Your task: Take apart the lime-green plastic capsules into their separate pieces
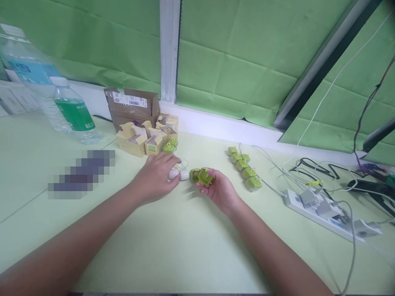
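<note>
Green clip-like gadget [205, 176] sits in the person's right hand [217, 188], palm turned up, fingers curled loosely under it, thumb on its near side; hand rests low on the pale tabletop [173, 242]. Gadget's long axis looks roughly left-right, though blur makes that hard to tell for sure. Immediately left of the gadget, nearly touching it, a small white piece [179, 174] is pinched at the fingertips of the left hand [156, 177], knuckles up, fingers pressed together around it. So the two parts face each other end to end, and both hands are equally close to the gap. A thin white lead appears to trail back from the white piece, too faint to follow. Behind-left of the gadget: cluster of small open cream boxes [145, 137] with a brown cardboard carton [132, 107] behind them; further left, a water bottle [74, 113]. Right of the gadget: a row of similar green gadgets [245, 166], well apart from the hand. Further right, a white power strip [327, 211] with tangled cables. Open tabletop in front of the gadget, toward the person, between the forearms; table's back edge meets a green-covered wall [234, 61].
</note>
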Demonstrator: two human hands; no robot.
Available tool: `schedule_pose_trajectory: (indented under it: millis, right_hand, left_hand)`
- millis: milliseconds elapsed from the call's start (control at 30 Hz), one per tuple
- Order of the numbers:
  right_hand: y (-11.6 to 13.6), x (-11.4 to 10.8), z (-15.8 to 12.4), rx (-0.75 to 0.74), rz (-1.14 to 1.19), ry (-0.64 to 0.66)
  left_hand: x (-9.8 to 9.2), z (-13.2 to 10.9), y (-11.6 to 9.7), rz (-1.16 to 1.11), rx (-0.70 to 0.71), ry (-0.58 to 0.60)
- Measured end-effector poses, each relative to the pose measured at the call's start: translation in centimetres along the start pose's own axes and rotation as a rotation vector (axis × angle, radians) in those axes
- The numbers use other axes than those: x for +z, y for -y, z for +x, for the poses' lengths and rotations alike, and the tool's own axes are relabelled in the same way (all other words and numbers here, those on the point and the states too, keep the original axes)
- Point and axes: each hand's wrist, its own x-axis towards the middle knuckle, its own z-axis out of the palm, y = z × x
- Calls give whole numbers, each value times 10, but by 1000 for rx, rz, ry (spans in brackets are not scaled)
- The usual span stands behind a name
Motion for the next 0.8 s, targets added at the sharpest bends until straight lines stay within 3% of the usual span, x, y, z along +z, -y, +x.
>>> schedule_pose_trajectory:
  millis: [133, 300, 500, 700, 800]
  right_hand:
    - [-2, 2, -2, -18, -5, 106]
    - [-5, 14, -13, -55, -40, 177]
    - [-8, 20, -17, -53, -79, 233]
    - [-5, 10, -9, -153, -271, 28]
    - [-2, 8, -9, -116, -300, 24]
  left_hand:
    - [-3, -2, -21, -237, 124, -49]
    - [7, -5, -48, -415, 121, -68]
    - [16, -5, -50, -452, 141, -131]
    - [12, -7, -47, -423, 125, -175]
    - [10, -8, -47, -421, 172, -180]
